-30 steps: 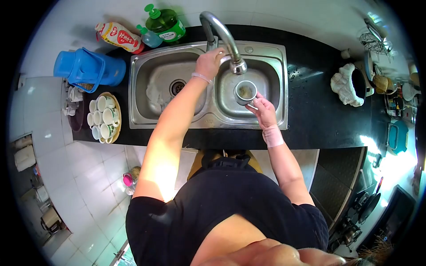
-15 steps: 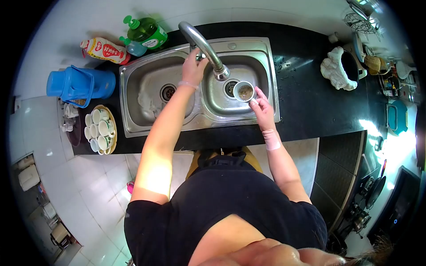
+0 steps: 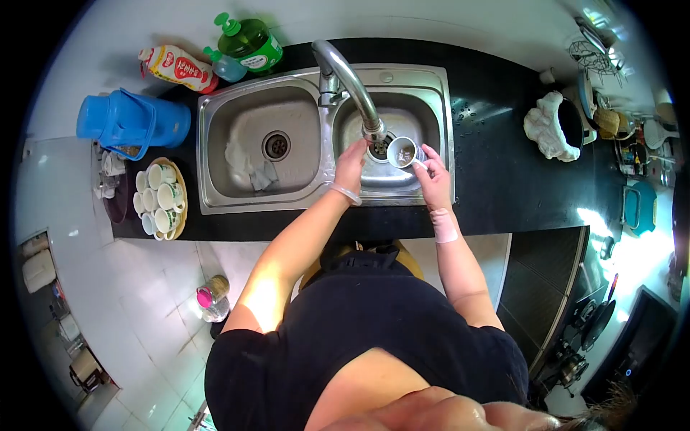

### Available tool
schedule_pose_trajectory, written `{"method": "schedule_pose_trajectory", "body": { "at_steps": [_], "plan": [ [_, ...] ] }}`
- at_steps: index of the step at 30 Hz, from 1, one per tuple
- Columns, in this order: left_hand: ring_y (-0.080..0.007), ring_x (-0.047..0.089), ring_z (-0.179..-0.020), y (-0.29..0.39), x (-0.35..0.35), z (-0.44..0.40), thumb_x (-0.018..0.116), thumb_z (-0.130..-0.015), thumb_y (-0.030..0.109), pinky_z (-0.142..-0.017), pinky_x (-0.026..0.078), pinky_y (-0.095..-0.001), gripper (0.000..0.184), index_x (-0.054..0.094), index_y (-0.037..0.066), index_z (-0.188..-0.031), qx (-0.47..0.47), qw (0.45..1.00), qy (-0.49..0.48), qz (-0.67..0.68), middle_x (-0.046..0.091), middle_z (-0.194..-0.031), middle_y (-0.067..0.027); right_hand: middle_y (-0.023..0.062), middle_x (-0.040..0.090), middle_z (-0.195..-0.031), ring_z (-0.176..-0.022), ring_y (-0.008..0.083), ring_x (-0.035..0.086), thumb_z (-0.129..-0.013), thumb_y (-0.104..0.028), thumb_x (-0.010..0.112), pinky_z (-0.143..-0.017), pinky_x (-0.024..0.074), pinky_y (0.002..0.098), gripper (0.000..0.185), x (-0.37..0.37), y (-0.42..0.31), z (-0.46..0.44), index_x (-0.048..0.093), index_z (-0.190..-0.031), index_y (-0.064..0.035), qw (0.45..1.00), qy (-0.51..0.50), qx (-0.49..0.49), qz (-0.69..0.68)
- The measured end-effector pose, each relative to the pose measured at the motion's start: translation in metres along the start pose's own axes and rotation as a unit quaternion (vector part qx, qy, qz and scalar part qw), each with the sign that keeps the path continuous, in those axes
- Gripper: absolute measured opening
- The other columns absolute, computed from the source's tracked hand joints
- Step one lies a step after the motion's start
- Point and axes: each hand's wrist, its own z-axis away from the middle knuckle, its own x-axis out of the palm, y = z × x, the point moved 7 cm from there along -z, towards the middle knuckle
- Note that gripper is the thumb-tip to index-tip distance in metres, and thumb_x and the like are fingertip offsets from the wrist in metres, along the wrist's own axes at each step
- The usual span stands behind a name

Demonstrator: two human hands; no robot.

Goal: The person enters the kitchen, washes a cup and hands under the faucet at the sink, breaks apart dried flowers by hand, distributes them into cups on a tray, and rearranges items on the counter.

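My right hand (image 3: 433, 179) grips a white cup (image 3: 405, 153) by its handle side, tilted over the right basin (image 3: 413, 115) with its mouth turned up and to the left. Some brownish matter shows inside the cup. My left hand (image 3: 351, 164) is at the left side of the same basin, just below the spout of the curved faucet (image 3: 353, 85); its fingers point up toward the spout, and whether they hold anything is too small to tell. A grey cloth (image 3: 264, 175) lies in the left basin (image 3: 244, 122).
Several white cups stand on a round tray (image 3: 184, 188) at the counter's left. Behind them are a blue thermos (image 3: 136, 121), a red-and-white bottle (image 3: 180, 67) and a green pump bottle (image 3: 251, 47). A dark pot with white cloth (image 3: 552, 127) sits at the right.
My left hand has left the faucet's base and come down and toward the cup, near the spout. My right hand still holds the cup, which has tilted.
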Motion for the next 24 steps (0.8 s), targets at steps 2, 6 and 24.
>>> {"method": "schedule_pose_trajectory", "body": {
  "at_steps": [2, 6, 24],
  "plan": [
    [-0.017, 0.044, -0.111, 0.005, 0.008, -0.003, 0.049, -0.089, 0.022, -0.097, 0.028, -0.0302, 0.031, 0.051, 0.006, -0.116, 0.046, 0.999, -0.024, -0.015, 0.053, -0.114, -0.0068, 0.0143, 0.051, -0.12, -0.071, 0.0093, 0.05, -0.075, -0.011, 0.065, -0.063, 0.0388, 0.021, 0.015, -0.001, -0.006, -0.002, 0.058, -0.07, 0.0009, 1.0, -0.009, 0.009, 0.007],
    [-0.0209, 0.046, -0.112, -0.013, 0.01, -0.018, 0.047, -0.09, 0.023, -0.093, 0.034, -0.0301, 0.04, 0.043, 0.004, -0.125, -0.013, 0.99, -0.087, -0.112, 0.051, -0.12, -0.0097, 0.0199, 0.048, -0.124, -0.109, 0.0213, 0.049, -0.078, -0.011, 0.062, -0.09, 0.036, 0.0297, 0.013, -0.005, -0.012, -0.003, 0.059, -0.072, 0.0009, 0.998, -0.028, 0.047, -0.018],
    [-0.0093, 0.057, -0.079, -0.028, 0.027, -0.021, 0.059, -0.082, 0.016, -0.065, 0.046, -0.0229, 0.023, 0.057, 0.004, -0.102, 0.012, 0.993, -0.045, -0.11, 0.06, -0.088, -0.0025, 0.0178, 0.053, -0.119, -0.098, 0.0212, 0.056, -0.075, -0.013, 0.064, -0.079, 0.0419, 0.027, 0.017, -0.009, -0.021, -0.009, 0.058, -0.073, 0.0027, 0.984, -0.051, 0.001, 0.168]
  ]
}}
